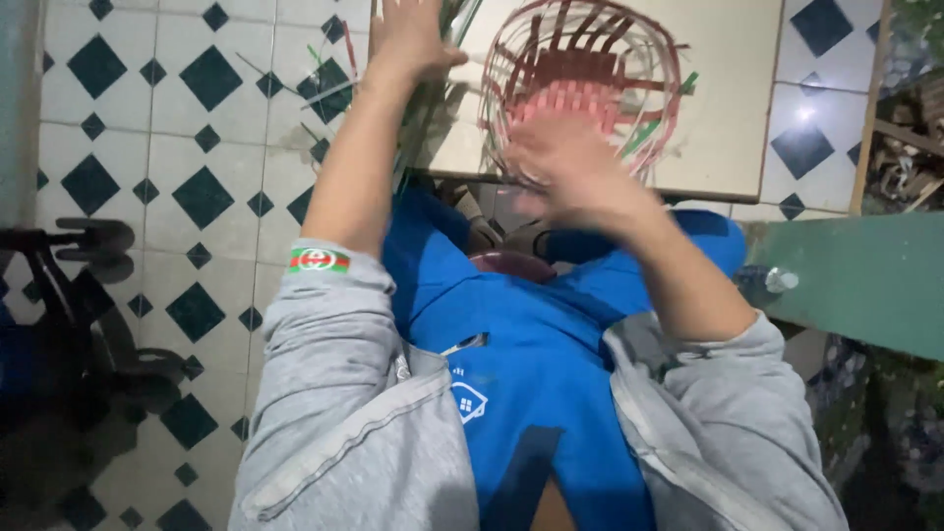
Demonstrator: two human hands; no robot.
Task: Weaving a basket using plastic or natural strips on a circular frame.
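Right of centre, the right hand (570, 172) is motion-blurred against the near rim of the red basket (585, 74); its grip cannot be told. Top centre, the left hand (408, 39), fingers cut off, lies spread on green strips (447, 59) beside the basket on a pale board (723, 108).

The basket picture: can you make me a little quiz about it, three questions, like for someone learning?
1. True or false: the red woven basket is finished, with no loose strips.
2. Which hand is at the basket's rim? A) left hand B) right hand
3. Fill in: the basket sits on a pale ____.

Key:
1. False: loose strip ends stick up and out around its top.
2. B: the blurred right hand is at the near rim; the left hand is by the green strips.
3. Board, lying over the black-and-white tiled floor.
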